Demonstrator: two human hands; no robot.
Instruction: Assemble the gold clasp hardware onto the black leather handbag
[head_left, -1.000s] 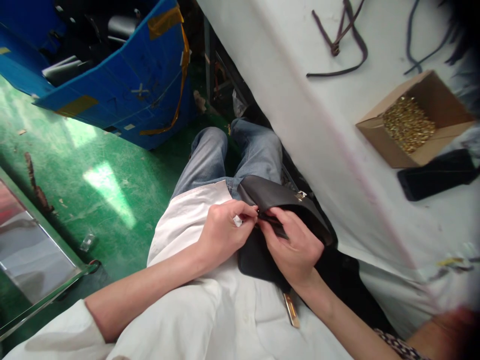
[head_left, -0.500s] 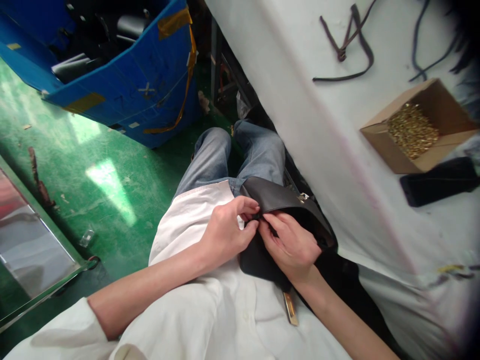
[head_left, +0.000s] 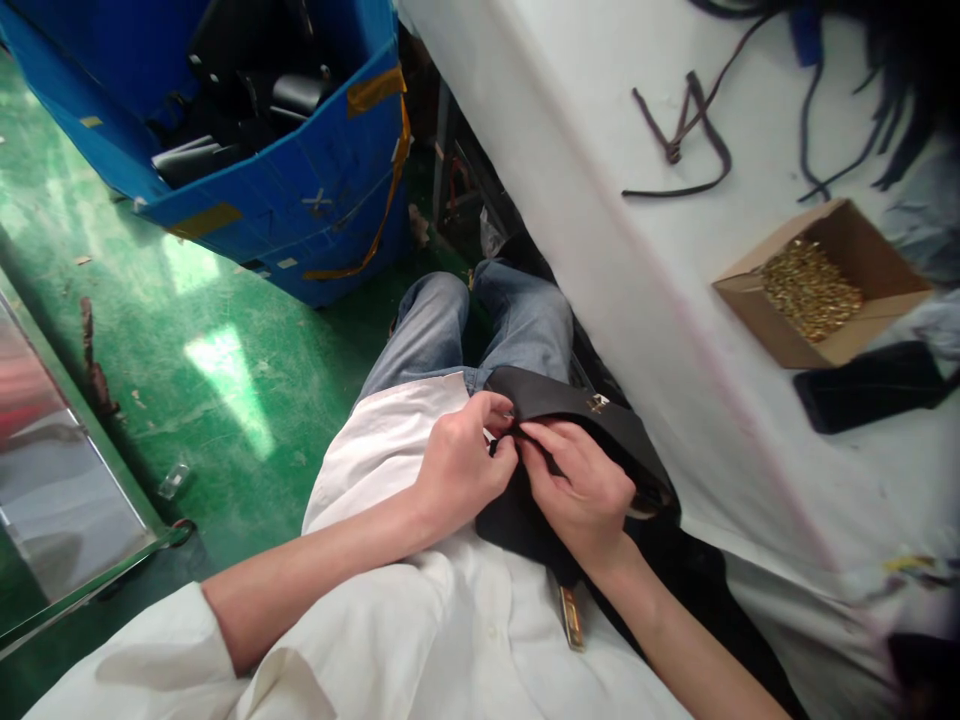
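Tilted since the earlier frame, the head's view now sets the surroundings lower, while the left hand (head_left: pixel 465 455) and right hand (head_left: pixel 581 490) keep meeting at the same spot. Nearest, a gold-coloured piece (head_left: pixel 572 620) lies against the white shirt (head_left: pixel 450 630); it might snag or scuff what is being handled if the work shifts onto it. Beyond it, the black bag (head_left: pixel 551 393) lies across the person's lap, its metal clasp (head_left: pixel 598 403) facing up. The right thumb and fingers pinch the bag's dark edge. The left fingertips crowd the same place, but whether they are closed on something small cannot be told. A fiddly part there could slip and drop if either pinch loosens, and the bag, resting on a sloping lap, could slide. Farther off, the white table (head_left: pixel 645 290) bears an open carton (head_left: pixel 772 325) of brassy pieces; farther still stands the blue bin (head_left: pixel 300 230).
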